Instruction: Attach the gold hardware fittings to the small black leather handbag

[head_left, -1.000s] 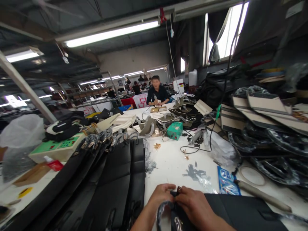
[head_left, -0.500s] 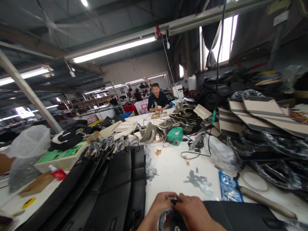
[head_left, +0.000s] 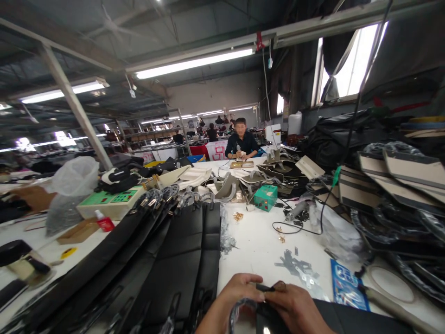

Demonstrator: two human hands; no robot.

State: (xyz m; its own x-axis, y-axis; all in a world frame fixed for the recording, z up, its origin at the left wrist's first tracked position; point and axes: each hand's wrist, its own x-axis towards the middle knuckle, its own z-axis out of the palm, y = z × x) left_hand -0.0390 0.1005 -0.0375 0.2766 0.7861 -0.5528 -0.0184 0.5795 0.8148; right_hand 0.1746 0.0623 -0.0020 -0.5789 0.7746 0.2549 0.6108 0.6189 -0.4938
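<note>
— What is being held?
— A black piece [head_left: 267,319] is gripped at its upper edge by the fingers of the left hand [head_left: 240,288] and the right hand [head_left: 294,301], both closed on it. It is held on the near side of the green box [head_left: 265,198], well apart from it. Exactly what is pinched between the fingertips cannot be told.

— And the looped handle [head_left: 233,316]?
— It is wrapped in clear plastic and is seen just beside the left hand, also on the near side of the green box.

— What is spread on the desk [head_left: 250,253]?
— Grey metal bits [head_left: 294,264] are scattered between the green box and the hands. Small gold bits [head_left: 238,216] are seen to the left of the green box and nearer. A blue packet [head_left: 348,286] is laid to its right, closer to the camera.

— What about the black panels [head_left: 181,250]?
— They are lined up to the left of the green box, overlapping one another.

— Is anyone else seen?
— A person [head_left: 241,143] is seated beyond the green box, with something held in the hands.
</note>
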